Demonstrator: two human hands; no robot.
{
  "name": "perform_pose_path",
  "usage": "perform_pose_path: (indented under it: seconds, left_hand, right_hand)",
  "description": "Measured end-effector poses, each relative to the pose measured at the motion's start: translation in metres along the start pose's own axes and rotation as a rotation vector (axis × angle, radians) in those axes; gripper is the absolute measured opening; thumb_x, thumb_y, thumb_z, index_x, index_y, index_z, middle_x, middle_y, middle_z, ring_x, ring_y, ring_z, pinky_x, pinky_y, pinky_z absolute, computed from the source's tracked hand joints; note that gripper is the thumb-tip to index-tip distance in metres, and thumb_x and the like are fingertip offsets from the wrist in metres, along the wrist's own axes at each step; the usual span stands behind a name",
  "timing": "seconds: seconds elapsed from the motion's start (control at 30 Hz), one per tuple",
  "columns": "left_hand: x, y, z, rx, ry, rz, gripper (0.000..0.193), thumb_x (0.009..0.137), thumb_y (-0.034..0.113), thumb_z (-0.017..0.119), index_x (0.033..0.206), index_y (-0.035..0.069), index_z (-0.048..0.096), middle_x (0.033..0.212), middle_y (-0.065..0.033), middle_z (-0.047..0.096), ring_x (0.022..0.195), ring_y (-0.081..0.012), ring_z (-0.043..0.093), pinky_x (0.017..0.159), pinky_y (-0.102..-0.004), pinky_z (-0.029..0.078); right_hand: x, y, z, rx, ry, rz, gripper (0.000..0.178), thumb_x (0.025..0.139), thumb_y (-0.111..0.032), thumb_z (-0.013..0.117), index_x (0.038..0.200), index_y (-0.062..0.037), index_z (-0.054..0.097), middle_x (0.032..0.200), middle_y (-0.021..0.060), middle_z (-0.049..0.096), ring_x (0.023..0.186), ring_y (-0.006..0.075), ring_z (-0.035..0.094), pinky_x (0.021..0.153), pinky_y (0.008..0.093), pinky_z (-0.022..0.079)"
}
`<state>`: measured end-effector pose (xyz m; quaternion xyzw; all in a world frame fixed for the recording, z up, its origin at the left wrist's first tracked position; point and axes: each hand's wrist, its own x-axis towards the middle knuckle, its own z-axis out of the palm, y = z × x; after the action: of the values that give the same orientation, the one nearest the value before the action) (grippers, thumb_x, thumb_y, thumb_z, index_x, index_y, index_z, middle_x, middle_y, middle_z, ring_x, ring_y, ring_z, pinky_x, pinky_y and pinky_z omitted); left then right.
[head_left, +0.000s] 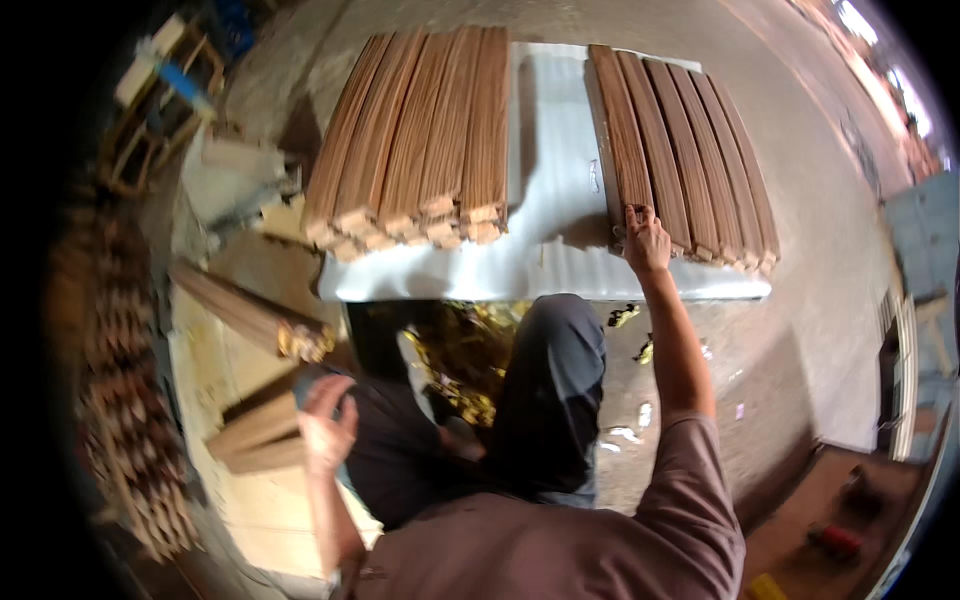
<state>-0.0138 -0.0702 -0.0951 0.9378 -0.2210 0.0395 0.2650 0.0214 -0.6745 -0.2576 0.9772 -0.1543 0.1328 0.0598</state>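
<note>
My right hand (647,240) reaches forward to the right-hand stack, its fingers closed on the near end of a long brown wooden strip (622,125). More strips (715,165) lie side by side to its right. Beside my left knee hovers my left hand (327,420), blurred, its fingers apart and nothing visible in it. Wooden strips (262,435) rest just left of that hand, and another bundle (235,305) with gold-coloured foil (305,342) at its end lies a little farther off.
A white-covered table (550,275) carries a taller stack of wooden strips (410,130) on its left. Gold foil scraps (470,355) fill the space below. Piled wood pieces (130,400) stand far left. A brown bin (830,510) is at lower right.
</note>
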Motion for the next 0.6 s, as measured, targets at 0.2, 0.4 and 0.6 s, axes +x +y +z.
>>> perform_pose_path:
  seconds: [0.2, 0.4, 0.6]
  left_hand:
    - [-0.034, -0.015, -0.008, -0.145, 0.135, -0.153, 0.029, 0.081, -0.01, 0.065, 0.106, 0.003, 0.072, 0.109, -0.0158, 0.071, 0.103, -0.0337, 0.07, 0.091, -0.038, 0.055]
    - [-0.041, 0.01, 0.005, -0.32, 0.101, -0.189, 0.028, 0.08, -0.011, 0.065, 0.104, 0.001, 0.072, 0.107, -0.0147, 0.071, 0.099, -0.0301, 0.071, 0.09, -0.0361, 0.055]
    - [0.026, 0.059, 0.041, -0.657, 0.063, 0.008, 0.03, 0.079, -0.01, 0.068, 0.107, 0.001, 0.071, 0.105, -0.0149, 0.072, 0.098, -0.0303, 0.072, 0.087, -0.0346, 0.056]
  right_hand:
    - [-0.004, 0.008, 0.007, -0.008, -0.107, 0.092, 0.037, 0.107, -0.023, 0.045, 0.141, -0.0074, 0.051, 0.128, 0.021, 0.057, 0.111, 0.0398, 0.064, 0.079, 0.0449, 0.059]
    - [0.006, -0.001, -0.004, -0.263, -0.308, 0.028, 0.048, 0.099, -0.022, 0.058, 0.141, 0.0003, 0.051, 0.114, 0.026, 0.063, 0.094, 0.0392, 0.071, 0.077, 0.045, 0.061]
    - [-0.013, 0.02, 0.015, -0.374, -0.182, -0.001, 0.045, 0.095, -0.011, 0.054, 0.134, 0.0128, 0.053, 0.099, 0.0263, 0.067, 0.08, 0.0373, 0.073, 0.068, 0.0412, 0.061]
